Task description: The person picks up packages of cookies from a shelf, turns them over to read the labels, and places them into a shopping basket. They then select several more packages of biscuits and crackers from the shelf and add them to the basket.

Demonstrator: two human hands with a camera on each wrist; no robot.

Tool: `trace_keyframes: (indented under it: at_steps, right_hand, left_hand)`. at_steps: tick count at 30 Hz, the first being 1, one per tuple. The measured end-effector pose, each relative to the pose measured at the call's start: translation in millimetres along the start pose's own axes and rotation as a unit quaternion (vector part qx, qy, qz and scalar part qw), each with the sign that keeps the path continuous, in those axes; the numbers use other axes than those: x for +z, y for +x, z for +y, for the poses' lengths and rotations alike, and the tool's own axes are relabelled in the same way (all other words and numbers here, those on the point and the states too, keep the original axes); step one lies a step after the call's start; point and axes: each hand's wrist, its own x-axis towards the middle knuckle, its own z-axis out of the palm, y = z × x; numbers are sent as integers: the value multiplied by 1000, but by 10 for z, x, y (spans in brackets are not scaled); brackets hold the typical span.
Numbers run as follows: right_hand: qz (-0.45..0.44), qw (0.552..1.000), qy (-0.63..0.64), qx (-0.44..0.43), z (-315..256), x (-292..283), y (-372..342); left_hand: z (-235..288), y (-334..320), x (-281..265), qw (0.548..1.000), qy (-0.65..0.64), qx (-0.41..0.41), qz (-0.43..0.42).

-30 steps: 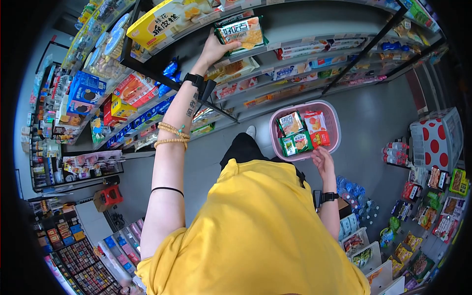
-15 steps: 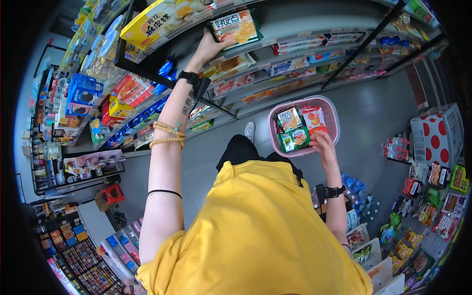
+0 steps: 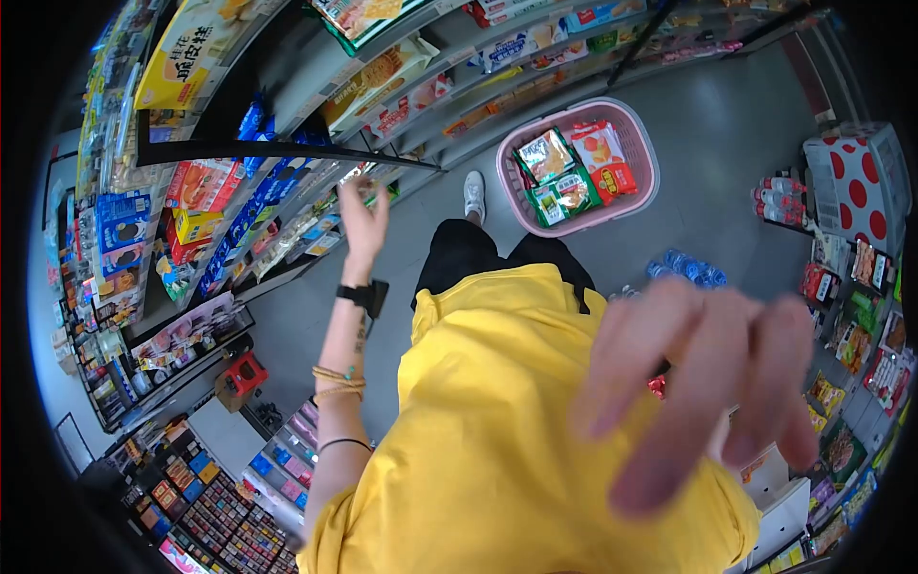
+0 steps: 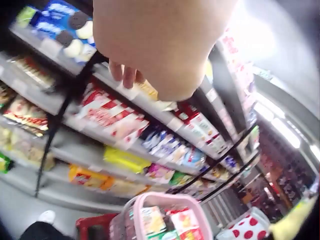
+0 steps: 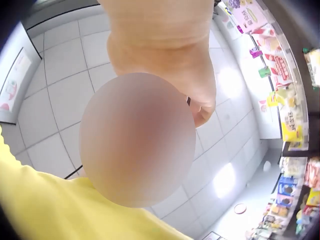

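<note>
My left hand (image 3: 363,222) hangs in the air beside the lower snack shelves, its fingers loosely bent with nothing in them. In the left wrist view, the same hand (image 4: 155,45) covers the upper middle and shows only a few fingertips. My right hand (image 3: 708,383) is raised close to the head camera, large and blurred, its fingers spread and slightly bent, holding nothing. A pink basket (image 3: 652,170) stands on the floor in front of my feet, with a red-orange snack pack (image 3: 604,158) and green-and-white biscuit packs (image 3: 564,196) inside. Another green-edged biscuit pack (image 3: 361,21) lies on the upper shelf.
Snack shelves with a black frame (image 3: 287,151) run along the front and left. A yellow cake box (image 3: 191,53) juts from the top shelf. Bottled water (image 3: 693,268) and a polka-dot covered case (image 3: 856,182) stand to the right.
My left hand has left the biscuit pack on the upper shelf and dropped lower. The right hand has risen from the basket's edge toward the head camera. The view has shifted.
</note>
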Motion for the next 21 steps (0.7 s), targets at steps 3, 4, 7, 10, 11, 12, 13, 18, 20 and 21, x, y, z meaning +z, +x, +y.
trace_keyframes:
  at_steps: [3,4,7,10,11,12,13,18,20,21]
  right_hand:
    - [35,990,60,-123,193,263,7]
    - [45,979,94,-173,268,347,-36]
    - [43,974,127,-183,348,345,-112]
    - [44,981,122,-148,366,289,-109]
    - [45,982,120,-138,381,291,-102]
    - [45,983,120,-130,395,296,-86]
    - [45,984,119,-122,416,303,-82]
    - [38,991,94,-92,487,316,22]
    - [33,993,79,-81,534,331,106]
    - [31,994,70,-74,572,319,152]
  left_hand:
    - [-837,-1135,433,976,1,-87,-200]
    - [-1088,-1584,538,949,-6,-167,-267]
    - [-1653,-2847,603,858,28,-321,-400]
    - [-1867,-3720,486,815,70,-362,-447]
    - [-1998,-3978,464,822,42,-349,-447]
    - [-1898,-4028,411,817,30,-367,-444]
    - [-1792,-3990,336,812,18,-384,-440]
    - [-1863,-3547,526,851,22,-372,-371]
    - [-1983,-3247,647,863,-51,-370,-339]
    - [-1930,-2985,689,866,-56,-368,-335]
